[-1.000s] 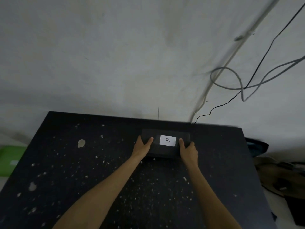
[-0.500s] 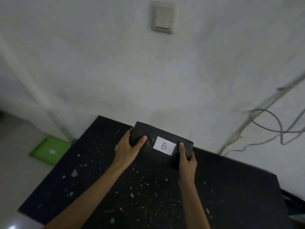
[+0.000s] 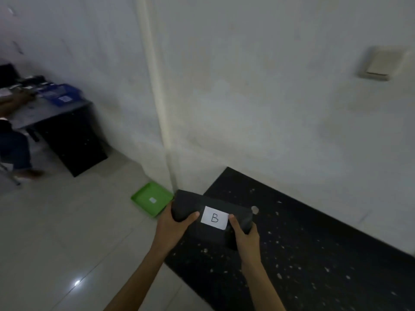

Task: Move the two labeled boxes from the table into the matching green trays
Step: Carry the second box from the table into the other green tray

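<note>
We've got the B box [image 3: 213, 217] in a two-hand grip, left hand [image 3: 173, 225] and right hand [image 3: 244, 234] clamping its short ends above the desk [image 3: 303, 243] corner. The green tray [image 3: 143, 198] lies on the floor, forward-left, nearer our left hand.

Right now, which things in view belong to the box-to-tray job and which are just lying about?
Job:
black box labelled B, held by left hand and right hand
green tray on the floor
black speckled table

Lying about:
wall switch
blue bin on the far desk
</note>
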`<state>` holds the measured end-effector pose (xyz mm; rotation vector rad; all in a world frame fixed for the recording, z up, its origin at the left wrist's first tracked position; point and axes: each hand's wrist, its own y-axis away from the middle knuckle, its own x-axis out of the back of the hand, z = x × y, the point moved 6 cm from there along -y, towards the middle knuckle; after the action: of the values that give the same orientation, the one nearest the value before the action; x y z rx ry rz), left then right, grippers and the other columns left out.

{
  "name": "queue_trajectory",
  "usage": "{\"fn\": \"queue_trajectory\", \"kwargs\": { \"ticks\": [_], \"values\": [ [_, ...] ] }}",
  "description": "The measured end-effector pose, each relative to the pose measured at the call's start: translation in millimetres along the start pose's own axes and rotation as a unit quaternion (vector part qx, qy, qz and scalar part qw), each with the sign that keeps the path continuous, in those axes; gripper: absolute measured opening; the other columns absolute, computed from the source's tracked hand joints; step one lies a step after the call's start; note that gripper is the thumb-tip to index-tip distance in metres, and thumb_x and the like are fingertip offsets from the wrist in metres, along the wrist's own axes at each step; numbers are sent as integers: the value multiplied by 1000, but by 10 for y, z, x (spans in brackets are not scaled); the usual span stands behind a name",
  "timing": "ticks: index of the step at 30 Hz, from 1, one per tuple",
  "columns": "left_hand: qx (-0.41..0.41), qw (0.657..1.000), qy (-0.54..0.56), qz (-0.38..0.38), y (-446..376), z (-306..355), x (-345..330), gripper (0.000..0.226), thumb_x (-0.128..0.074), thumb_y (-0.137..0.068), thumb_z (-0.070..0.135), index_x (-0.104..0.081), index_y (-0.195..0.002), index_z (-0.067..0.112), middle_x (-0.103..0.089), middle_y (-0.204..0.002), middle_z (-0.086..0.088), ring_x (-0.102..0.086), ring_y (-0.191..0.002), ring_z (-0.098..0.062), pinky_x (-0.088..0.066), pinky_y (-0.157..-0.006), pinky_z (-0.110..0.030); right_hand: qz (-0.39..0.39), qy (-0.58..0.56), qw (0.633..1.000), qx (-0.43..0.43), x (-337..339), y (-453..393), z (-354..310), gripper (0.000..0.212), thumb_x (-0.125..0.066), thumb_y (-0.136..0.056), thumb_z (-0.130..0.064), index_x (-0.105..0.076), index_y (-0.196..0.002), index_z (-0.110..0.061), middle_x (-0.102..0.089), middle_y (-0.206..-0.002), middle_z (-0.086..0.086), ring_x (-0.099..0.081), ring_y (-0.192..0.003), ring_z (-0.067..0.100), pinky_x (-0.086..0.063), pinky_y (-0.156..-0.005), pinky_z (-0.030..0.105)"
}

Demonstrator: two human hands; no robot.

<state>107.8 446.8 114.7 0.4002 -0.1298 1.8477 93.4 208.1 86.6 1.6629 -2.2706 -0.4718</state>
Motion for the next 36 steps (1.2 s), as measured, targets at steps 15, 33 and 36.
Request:
{"fn": "queue_trajectory", "kwargs": {
  "ticks": [15,33,36],
  "values": [
    [64,994,-2,84,-880,-869,2102,73,-81,-69,53,-55,-129,21,-66,-118,3,-64,-103,-13,-53,-75,-24,-112,84,990,10,-2532,17,116,80,-71,-83,-49,-38,-148,-18,-50,-144,8,-48,-130,26,-40,-103,35],
    [234,969,-51,57,-3821,-2183,2779,60,-59,-90,55,-52,-135,14,-65,-123,-4,-63,-109,-21,-50,-83,-30,-127,69,971,-188,-5151,-2131,795,68,-72,-84,-46,-51,-139,-12,-60,-134,8,-60,-112,23,-51,-91,37],
    [280,958,-57,29,-4364,-2500,2764,61,-57,-93,50,-45,-136,9,-61,-127,-10,-61,-112,-25,-51,-87,-35,-88,76,970,-212,-5488,-2506,963,64,-71,-85,-45,-53,-135,-10,-60,-133,10,-60,-107,25,-46,-82,33]
  ]
}}
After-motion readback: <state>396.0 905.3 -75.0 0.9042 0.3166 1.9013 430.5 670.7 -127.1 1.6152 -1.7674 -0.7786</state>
